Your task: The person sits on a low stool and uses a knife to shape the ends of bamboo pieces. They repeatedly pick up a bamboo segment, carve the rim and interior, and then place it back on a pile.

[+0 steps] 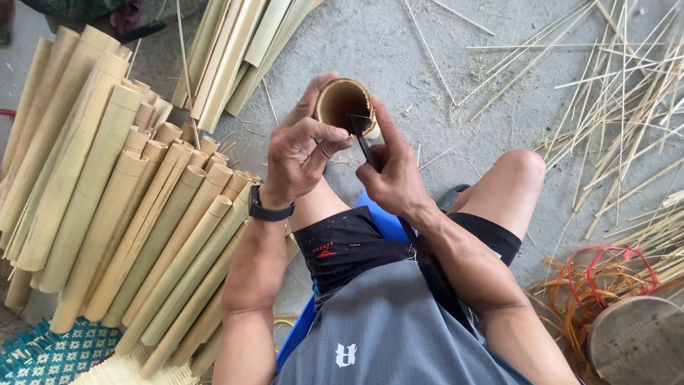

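Observation:
I sit on a blue stool (381,222) and hold a short hollow bamboo tube (340,102) upright in front of my knees. My left hand (303,146) wraps around the tube's left side, thumb on its rim. My right hand (390,167) grips a dark-handled knife (362,145) whose blade goes into the tube's open mouth at the right rim. A black watch band (269,211) sits on my left wrist.
A stack of long bamboo tubes (121,214) leans at my left. Split bamboo slats (239,50) lie at the top. Thin bamboo strips (613,107) litter the concrete floor at right. A round wooden block (638,341) and orange-red cord (591,281) sit at lower right. A woven mat (50,353) shows at lower left.

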